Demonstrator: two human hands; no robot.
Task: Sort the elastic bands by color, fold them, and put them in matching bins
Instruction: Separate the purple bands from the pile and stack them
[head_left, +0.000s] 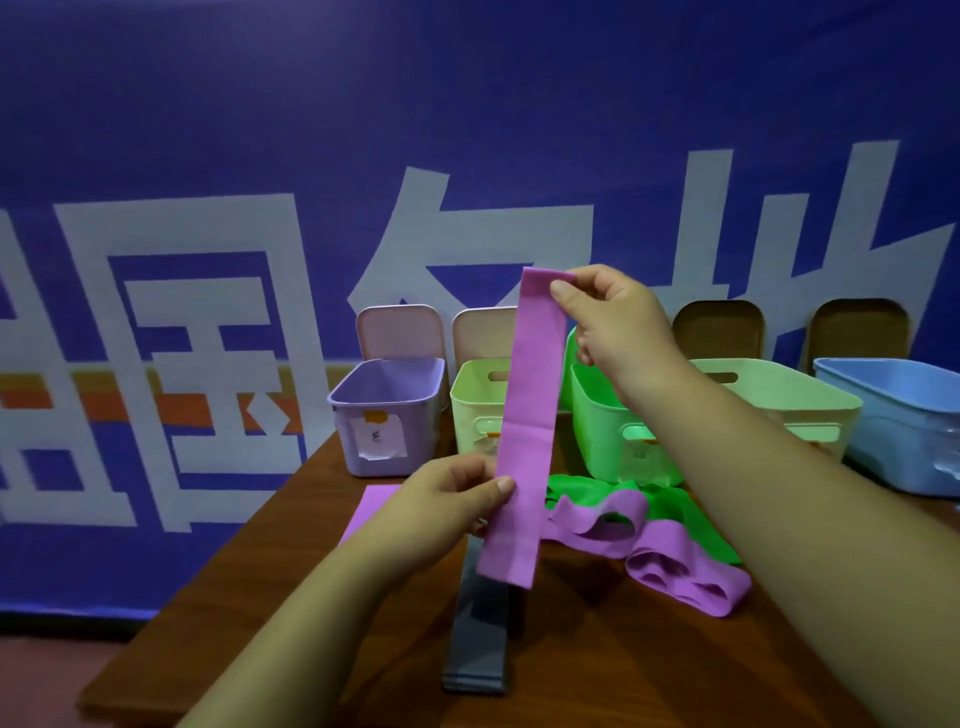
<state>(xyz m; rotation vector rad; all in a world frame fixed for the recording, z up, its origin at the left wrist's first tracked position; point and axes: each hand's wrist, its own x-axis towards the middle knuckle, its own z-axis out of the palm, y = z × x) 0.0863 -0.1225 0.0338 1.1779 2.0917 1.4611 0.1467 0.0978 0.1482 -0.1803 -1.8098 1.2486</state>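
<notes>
The right hand (618, 317) is pinching the top end of a purple elastic band (524, 426) and holding it up above the desk (623, 665). The left hand (447, 499) is gripping the same band lower down, with the thumb pressing on its front face. Both sets of fingers are clenching the band, and it is hanging flat and nearly upright between them, in front of the row of bins. Its free lower end is dangling over a grey band (480, 639) lying on the desk.

The band is looking light, thin and limp. It will likely sag and spring back if stretched, so the ends and the fold line are probably the best places to hold it. Bringing the top end down onto the bottom end should fold it neatly.

The purple bin (348, 441) is standing at the left end of the row, well apart from the held band. Other purple bands (685, 571) and green bands (670, 504) are lying tangled just in front of the green bin (602, 431).
</notes>
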